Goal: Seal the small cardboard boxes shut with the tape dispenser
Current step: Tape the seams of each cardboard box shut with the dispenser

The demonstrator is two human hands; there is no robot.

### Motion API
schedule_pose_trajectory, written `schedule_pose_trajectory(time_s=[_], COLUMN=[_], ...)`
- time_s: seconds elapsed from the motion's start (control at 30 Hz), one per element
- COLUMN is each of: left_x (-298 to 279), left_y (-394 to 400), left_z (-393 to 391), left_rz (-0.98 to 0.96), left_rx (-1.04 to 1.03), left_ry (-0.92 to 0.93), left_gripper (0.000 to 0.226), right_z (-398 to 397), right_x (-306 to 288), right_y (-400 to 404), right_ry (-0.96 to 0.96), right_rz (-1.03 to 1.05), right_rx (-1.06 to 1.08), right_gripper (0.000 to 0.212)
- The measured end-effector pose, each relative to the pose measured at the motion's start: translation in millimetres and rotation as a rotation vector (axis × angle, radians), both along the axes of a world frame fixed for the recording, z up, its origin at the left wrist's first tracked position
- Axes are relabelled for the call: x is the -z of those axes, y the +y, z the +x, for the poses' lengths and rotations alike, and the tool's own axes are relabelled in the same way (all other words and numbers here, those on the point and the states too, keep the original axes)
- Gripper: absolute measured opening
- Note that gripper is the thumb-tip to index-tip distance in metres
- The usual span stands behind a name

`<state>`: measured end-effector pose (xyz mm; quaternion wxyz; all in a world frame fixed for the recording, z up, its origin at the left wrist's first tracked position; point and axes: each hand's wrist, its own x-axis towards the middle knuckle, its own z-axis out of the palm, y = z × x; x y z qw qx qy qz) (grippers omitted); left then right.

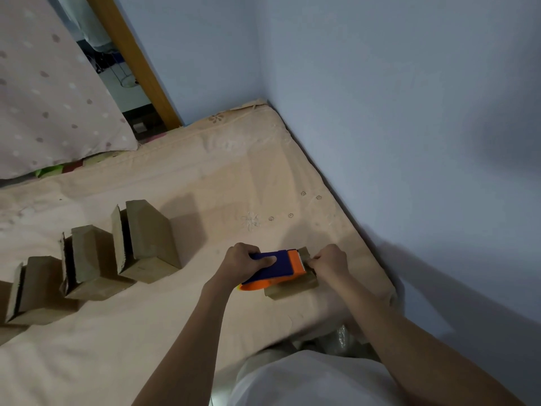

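Observation:
A small cardboard box point(292, 288) lies on the bed near the right edge. On top of it sits a blue and orange tape dispenser point(278, 266), whose blue handle my left hand point(244, 263) grips. Curled at the dispenser's orange front end, my right hand point(329, 263) pinches at the tape or the box top there; which one I cannot tell. The dispenser and both hands hide most of the box. Three more cardboard boxes stand in a row to the left, the nearest box point(149, 241), a middle box point(87, 262) and a far-left box point(35, 288), each with a flap open.
The bed is covered by a beige sheet point(205, 186). A blue wall point(409, 142) runs close along the bed's right edge and behind its corner. A dotted pillow point(52, 98) lies at the back left. A wooden door frame point(137, 63) stands behind it.

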<state>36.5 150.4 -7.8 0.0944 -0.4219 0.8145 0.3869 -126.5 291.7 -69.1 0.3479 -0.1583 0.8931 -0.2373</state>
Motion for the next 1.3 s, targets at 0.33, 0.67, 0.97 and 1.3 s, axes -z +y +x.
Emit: schedule_pose_trajectory(time_s=[0.33, 0.67, 0.97, 1.3], left_x=[0.9, -0.6, 5.2, 12.7], left_y=[4.0, -8.9, -36.1, -37.7], left_z=[-4.8, -0.8, 38.0, 26.3], left_rz=[-0.002, 0.016, -0.085, -0.113], left_rx=[0.035, 0.107, 0.083, 0.076], left_ry=[0.000, -0.061, -0.151, -0.180], left_gripper=[0.031, 0.035, 0.035, 0.037], right_z=[-2.2, -1.8, 0.9, 60.2], right_x=[0.6, -2.4, -10.9, 4.8], right_y=[9.6, 10.5, 11.5, 14.4], right_ry=[0.000, -0.020, 0.069, 0.525], right_rz=[0.015, -0.011, -0.039, -0.221], right_rx=[0.004, -0.015, -0.076, -0.467], right_gripper=[0.030, 0.028, 0.040, 0.040])
